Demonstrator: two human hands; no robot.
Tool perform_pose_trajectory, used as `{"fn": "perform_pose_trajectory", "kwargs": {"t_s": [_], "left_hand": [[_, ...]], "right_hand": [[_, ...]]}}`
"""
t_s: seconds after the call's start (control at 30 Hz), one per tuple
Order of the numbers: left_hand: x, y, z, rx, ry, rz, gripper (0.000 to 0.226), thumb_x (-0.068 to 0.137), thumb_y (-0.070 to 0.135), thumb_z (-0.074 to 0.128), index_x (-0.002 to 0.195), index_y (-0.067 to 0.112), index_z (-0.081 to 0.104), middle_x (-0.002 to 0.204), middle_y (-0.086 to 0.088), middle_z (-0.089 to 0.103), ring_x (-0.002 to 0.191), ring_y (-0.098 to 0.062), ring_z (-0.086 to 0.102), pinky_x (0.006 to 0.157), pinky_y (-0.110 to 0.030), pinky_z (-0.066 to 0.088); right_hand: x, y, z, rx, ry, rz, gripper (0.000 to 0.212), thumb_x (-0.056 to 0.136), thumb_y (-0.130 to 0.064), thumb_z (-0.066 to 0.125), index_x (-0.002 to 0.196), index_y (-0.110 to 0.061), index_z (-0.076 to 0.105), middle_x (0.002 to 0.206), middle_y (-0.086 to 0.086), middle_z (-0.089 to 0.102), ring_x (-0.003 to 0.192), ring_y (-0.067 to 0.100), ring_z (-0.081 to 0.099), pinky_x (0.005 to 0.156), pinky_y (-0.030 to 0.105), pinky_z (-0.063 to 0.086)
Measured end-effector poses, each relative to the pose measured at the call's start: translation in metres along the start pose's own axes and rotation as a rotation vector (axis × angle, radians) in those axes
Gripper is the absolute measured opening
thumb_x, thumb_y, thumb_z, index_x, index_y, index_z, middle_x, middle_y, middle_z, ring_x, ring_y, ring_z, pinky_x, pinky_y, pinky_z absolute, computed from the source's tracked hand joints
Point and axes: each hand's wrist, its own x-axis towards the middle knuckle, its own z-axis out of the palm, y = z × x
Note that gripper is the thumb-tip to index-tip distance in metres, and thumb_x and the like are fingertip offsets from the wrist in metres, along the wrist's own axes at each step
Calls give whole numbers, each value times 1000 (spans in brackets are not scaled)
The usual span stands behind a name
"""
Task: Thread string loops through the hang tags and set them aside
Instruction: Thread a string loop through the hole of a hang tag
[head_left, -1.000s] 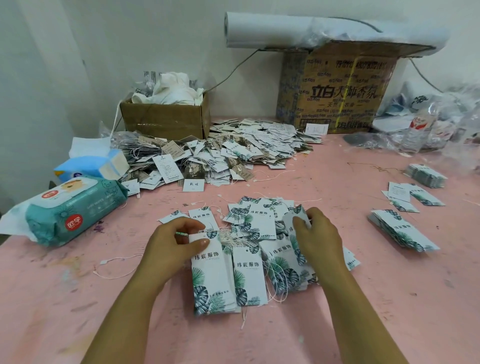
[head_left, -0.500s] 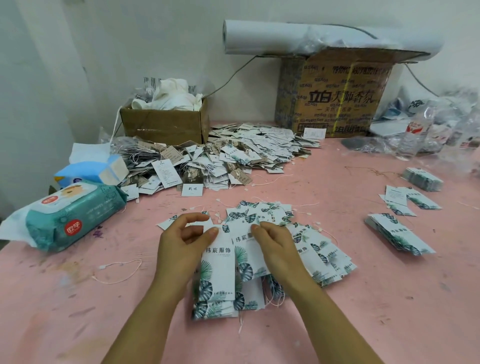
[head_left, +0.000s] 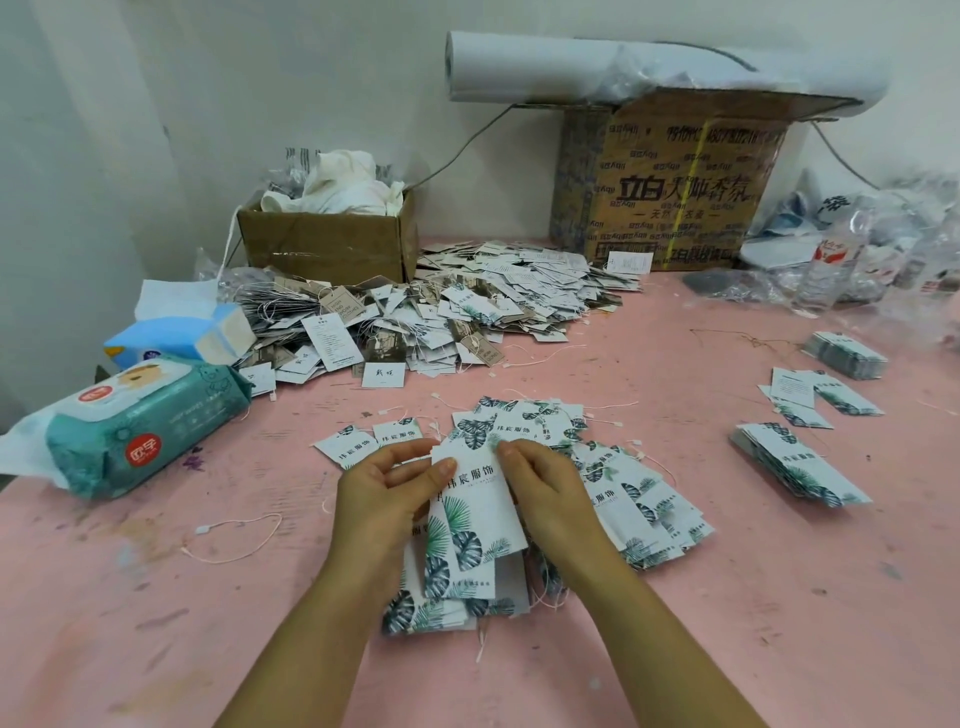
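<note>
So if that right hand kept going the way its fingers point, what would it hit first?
Probably the left hand: the right hand points up-left across the top hang tag that both hold, straight at it, though depth is unclear.

I get only one view: a wide-angle camera worn on the person's head, facing forward and down over the pink counter (head_left: 779, 623) to the white wall (head_left: 208, 104) behind it. It sits close: left hand (head_left: 384, 499) and right hand (head_left: 550, 493), holding hang tags (head_left: 478, 514), fill mid-frame, forearms entering from the bottom edge. Straight lines bow toward the frame's corners.
</note>
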Motion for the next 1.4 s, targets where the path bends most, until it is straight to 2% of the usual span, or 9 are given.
{"fn": "perform_pose_trajectory", "kwargs": {"t_s": [0.1, 0.2, 0.4, 0.6, 0.8, 1.0, 1.1, 1.2, 1.4], "left_hand": [[1, -1, 0, 9, 4, 2, 25, 68, -2, 72, 89, 10, 66, 75, -8, 73, 65, -18, 70, 50, -23, 52], [-1, -1, 1, -17, -1, 13, 25, 71, -7, 70, 89, 9, 65, 73, -9, 73, 62, -18, 70, 46, -23, 52], [-2, -1, 4, -55, -28, 3, 28, 69, -11, 69, 89, 8, 65, 77, -13, 73, 65, -24, 70, 49, -27, 54], [-4, -2, 6, -97, -41, -26, 31, 69, -10, 69, 93, 7, 63, 79, -13, 73, 64, -24, 70, 49, -27, 53], [-4, -2, 5, -104, -54, -28, 33, 66, -8, 70, 95, 6, 62, 80, -13, 73, 66, -24, 71, 50, -28, 54], [-3, -2, 6, -87, -40, -38, 31, 68, -11, 70, 94, 5, 63, 80, -13, 73, 66, -25, 71, 50, -27, 54], [-3, -3, 5, -71, -29, -34, 29, 69, -12, 69, 92, 5, 63, 80, -12, 73, 66, -23, 70, 52, -27, 55], [-3, -3, 6, -38, -24, -23, 28, 70, -12, 68, 92, 6, 63, 80, -12, 73, 66, -23, 70, 55, -29, 56], [-5, -3, 8, 33, -27, 14, 26, 71, -10, 70, 87, 10, 64, 81, -9, 74, 69, -25, 70, 61, -33, 57]], "right_hand": [[-1, 0, -5, -49, 104, -88, 24, 97, -8, 41, 100, -29, 52, 63, -2, 55, 60, 8, 50, 60, 24, 41], [-2, 1, -10, -184, 147, -175, 35, 96, -5, 40, 116, -32, 30, 66, -5, 59, 47, 1, 46, 48, 10, 34], [2, -1, -14, -299, 146, -268, 12, 92, -6, 52, 86, -17, 53, 64, -7, 57, 53, -2, 48, 51, 11, 34], [1, -4, -12, -410, 167, -375, 14, 85, -19, 63, 90, -9, 72, 73, -11, 57, 70, 3, 49, 64, 18, 37], [0, -6, -13, -410, 123, -400, 19, 81, -19, 61, 90, -8, 74, 70, -19, 48, 76, 0, 43, 70, 9, 30], [0, -5, -13, -466, 201, -472, 17, 76, -15, 65, 88, -7, 75, 72, 4, 70, 68, 12, 49, 66, 15, 36], [1, -5, -14, -512, 144, -470, 18, 78, -8, 63, 93, -3, 73, 74, 9, 70, 69, 6, 45, 67, 14, 33], [2, -4, -14, -534, 63, -468, 20, 80, 2, 60, 96, -1, 72, 79, 13, 69, 74, 18, 50, 68, 21, 37], [1, -2, -16, -452, 105, -381, 15, 83, 0, 63, 93, -7, 72, 80, 8, 70, 73, 15, 61, 66, 6, 40]]}}
